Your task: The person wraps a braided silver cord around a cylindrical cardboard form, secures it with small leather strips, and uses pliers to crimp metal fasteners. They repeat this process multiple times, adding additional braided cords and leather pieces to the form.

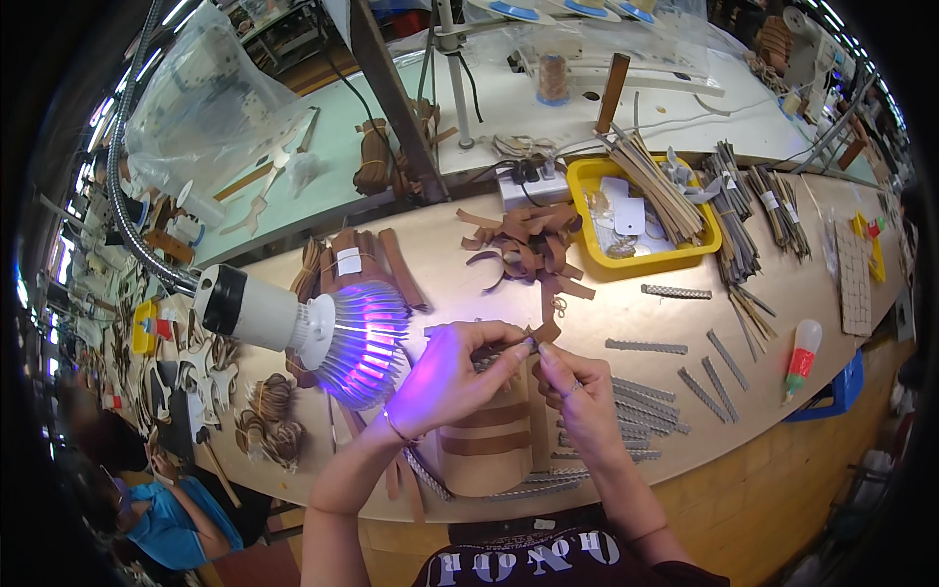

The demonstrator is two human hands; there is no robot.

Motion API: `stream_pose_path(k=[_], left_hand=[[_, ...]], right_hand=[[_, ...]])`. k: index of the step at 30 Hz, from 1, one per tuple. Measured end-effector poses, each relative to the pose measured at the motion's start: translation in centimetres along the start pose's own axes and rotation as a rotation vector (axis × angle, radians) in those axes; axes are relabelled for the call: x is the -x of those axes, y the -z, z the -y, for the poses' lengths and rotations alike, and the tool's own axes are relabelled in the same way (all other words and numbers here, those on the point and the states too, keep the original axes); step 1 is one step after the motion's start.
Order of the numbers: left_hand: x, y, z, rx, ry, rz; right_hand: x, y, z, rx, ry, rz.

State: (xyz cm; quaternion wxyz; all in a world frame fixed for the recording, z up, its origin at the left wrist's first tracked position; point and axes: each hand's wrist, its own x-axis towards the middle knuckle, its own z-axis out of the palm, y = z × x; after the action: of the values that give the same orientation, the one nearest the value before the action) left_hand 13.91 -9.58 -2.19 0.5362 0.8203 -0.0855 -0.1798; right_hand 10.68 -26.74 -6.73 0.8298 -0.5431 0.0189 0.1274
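My left hand (pixel 452 370) and my right hand (pixel 575 388) meet above a tan cylinder (pixel 487 472) on the bench. Fingers of both are pinched together at the end of a brown leather strip (pixel 550 335), whose far part sticks up past my fingertips. A grey braided piece shows partly under my left fingers; most of it is hidden. Wider brown bands (pixel 486 445) lie across the cylinder's side. Several grey braided strips (pixel 646 406) lie right beside my right hand. Behind my hands is a heap of brown leather strips (pixel 523 240).
A lit lamp (pixel 362 342) on a bent metal neck hangs close to my left forearm. At the back stands a yellow tray (pixel 650 259) with strips and tags. A red-and-white glue bottle (pixel 802 357) lies at right. A person in blue (pixel 181 519) sits at lower left.
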Motion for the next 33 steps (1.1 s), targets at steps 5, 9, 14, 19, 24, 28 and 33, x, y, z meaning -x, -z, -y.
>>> stream_pose_path(k=[5,9,14,19,24,28,33], left_hand=[[-0.2,-0.1,0.0,-0.04,-0.024,0.012],[-0.3,-0.2,-0.3,-0.194,-0.093,-0.026],[1.0,0.7,-0.2,-0.279,-0.207,-0.088],[4.9,1.9,1.7,0.008,-0.242,-0.224],[11.4,5.0,4.5,0.079,0.107,-0.237],[16.8,6.0,7.1,0.134,0.225,-0.353],[21.2,4.1,10.8,0.054,0.377,-0.311]], right_hand=[[0.0,-0.1,-0.8,-0.009,-0.005,-0.06],[-0.4,0.5,-2.0,-0.163,-0.084,-0.047],[-3.2,3.0,-3.5,-0.587,-0.506,-0.001],[-3.3,6.2,-3.4,-0.742,-0.545,0.237],[-2.5,6.4,-3.2,-0.253,-0.276,0.07],[-2.9,6.2,-3.6,-0.18,-0.339,0.026],[-3.4,6.2,-4.4,-0.031,-0.359,-0.127]])
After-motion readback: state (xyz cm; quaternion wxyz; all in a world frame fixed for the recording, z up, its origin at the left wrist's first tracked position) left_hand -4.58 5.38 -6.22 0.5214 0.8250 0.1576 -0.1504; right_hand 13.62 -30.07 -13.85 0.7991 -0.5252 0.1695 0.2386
